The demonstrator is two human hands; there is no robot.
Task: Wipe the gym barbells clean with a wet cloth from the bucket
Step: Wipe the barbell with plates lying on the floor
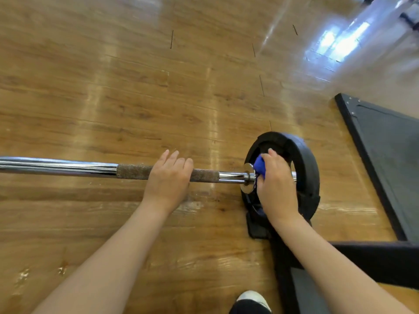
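One barbell point(68, 166) lies across the wood floor point(136, 87) at mid-frame, its shaft chrome with a rough brownish grip band, a black weight plate point(303, 155) at its right end. The left hand point(167, 177) rests on the band, fingers straight and relaxed. The right hand point(276, 189) grips a bunched blue cloth point(259, 165), pressed against the collar beside the plate.

- Bright, even daylight; a window's blue-white reflection glares on the wooden floor point(158, 98) toward 1 o'clock.
- Pale vertical sheen streaks cross the glossy boards.
- The chrome barbell bar point(56, 166) carries sharp highlights.
- Shadows are soft and faint.
- Wide-angle bending curves the edges; the 1 o'clock corner is smeared and blurred.
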